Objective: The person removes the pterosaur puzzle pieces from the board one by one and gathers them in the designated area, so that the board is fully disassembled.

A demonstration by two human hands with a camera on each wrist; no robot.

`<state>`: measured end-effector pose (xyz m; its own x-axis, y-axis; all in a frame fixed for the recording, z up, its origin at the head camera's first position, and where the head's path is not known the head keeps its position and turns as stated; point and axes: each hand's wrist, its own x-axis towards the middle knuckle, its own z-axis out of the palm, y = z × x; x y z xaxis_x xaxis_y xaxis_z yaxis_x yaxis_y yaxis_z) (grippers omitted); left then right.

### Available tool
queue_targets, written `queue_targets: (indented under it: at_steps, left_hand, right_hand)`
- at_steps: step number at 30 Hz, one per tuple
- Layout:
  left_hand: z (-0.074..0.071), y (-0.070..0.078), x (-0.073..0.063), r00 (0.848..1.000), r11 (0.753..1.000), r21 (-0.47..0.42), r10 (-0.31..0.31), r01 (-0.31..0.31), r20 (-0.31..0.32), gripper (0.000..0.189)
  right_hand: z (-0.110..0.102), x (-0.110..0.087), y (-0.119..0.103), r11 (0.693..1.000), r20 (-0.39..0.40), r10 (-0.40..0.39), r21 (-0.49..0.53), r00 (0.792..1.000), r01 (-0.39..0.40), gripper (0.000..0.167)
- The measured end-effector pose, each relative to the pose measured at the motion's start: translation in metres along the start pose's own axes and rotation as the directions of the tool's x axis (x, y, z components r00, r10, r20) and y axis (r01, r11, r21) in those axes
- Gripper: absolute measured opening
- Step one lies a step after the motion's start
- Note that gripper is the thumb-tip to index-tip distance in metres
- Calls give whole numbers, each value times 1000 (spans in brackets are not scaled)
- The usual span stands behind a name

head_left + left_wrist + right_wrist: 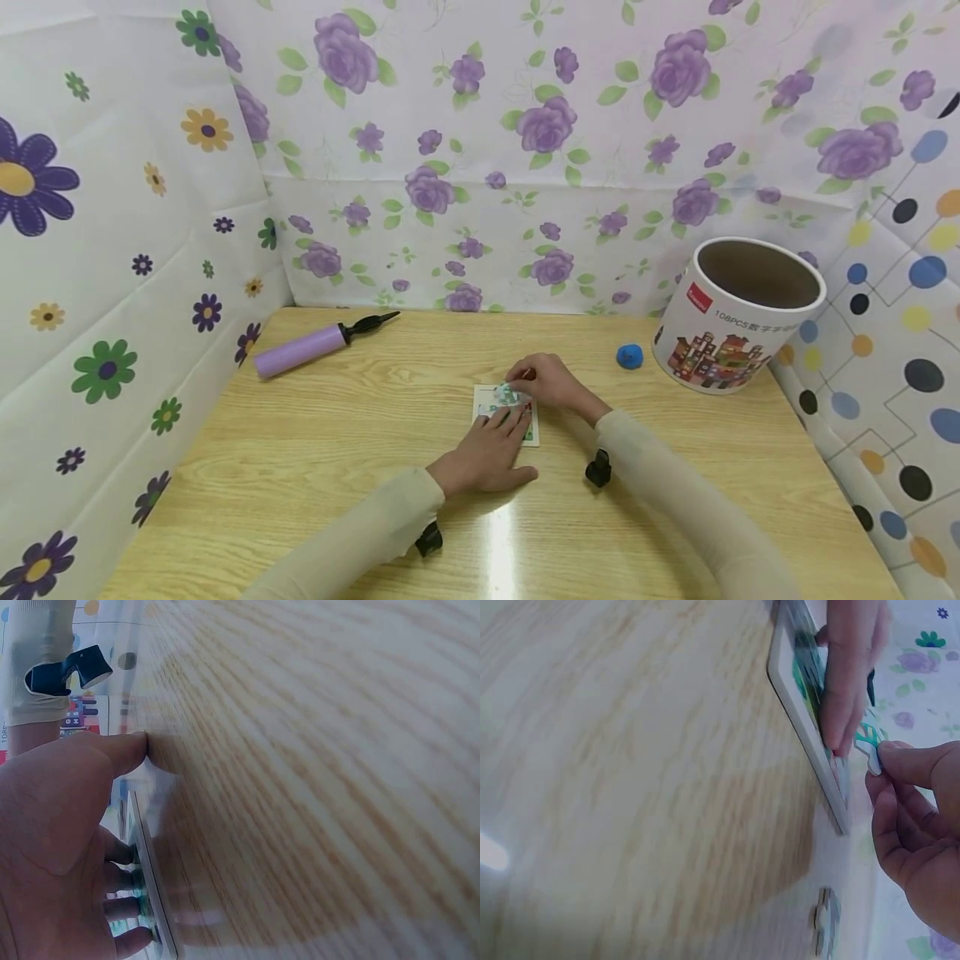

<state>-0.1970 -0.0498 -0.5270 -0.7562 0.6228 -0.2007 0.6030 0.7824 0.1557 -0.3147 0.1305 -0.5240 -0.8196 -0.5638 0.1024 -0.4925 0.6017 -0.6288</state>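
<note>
A small white-rimmed puzzle board (532, 437) with a green and white picture lies on the table. Across its near part, my left hand (491, 454) rests with straight fingers; the thumb points right onto the wood. In the left wrist view the fingertips touch the face of the board (154, 892). My right hand (551, 383) is at the board's far right corner. Between thumb and forefinger it pinches a green and white puzzle piece (868, 746), tilted up from the board. Part of the picture is hidden under the hands.
Another puzzle piece (825, 922) lies on the table beside the board. A purple hand pump (303, 350) is at the back left. A blue lump (630, 357) sits near a large white bucket (727, 333) at the back right. Patterned cloth (480, 208) stands behind the table.
</note>
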Motion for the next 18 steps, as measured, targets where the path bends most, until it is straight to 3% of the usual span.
queue_targets:
  at_steps: [18]
  left_hand:
    - [-5,4,-3,1000,1000,9,-6,6,4,87]
  right_hand:
    - [-44,-46,33,998,-81,48,-25,996,-50,9]
